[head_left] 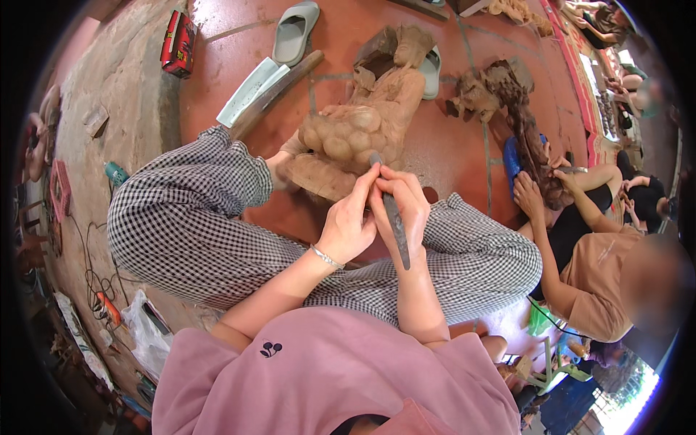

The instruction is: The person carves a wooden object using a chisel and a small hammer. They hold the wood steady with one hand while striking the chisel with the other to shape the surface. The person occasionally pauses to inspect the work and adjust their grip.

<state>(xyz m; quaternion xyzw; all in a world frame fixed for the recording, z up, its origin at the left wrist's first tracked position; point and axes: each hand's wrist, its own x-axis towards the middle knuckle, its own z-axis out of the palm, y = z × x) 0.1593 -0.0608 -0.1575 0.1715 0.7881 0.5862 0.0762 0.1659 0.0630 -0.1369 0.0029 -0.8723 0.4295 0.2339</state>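
Note:
A brown wood carving (348, 134) with a cluster of round bumps stands on the floor between my legs, tilted away from me. My right hand (407, 206) is wrapped round a flat, dark grey file (397, 228), whose tapered end points back over my wrist. My left hand (351, 225), with a silver bracelet at its wrist, is closed beside the right one. Its fingertips press near the file's front end. That front end meets the lower edge of the bumps. What lies inside the closed fingers is hidden.
Pale strips (250, 90) and a long wooden stick (279, 90) lie left of the carving, near a grey slipper (296, 32). A red box (179, 43) sits on the ledge. At right, another person (594, 275) handles a dark carving (518, 109). Cables trail at left.

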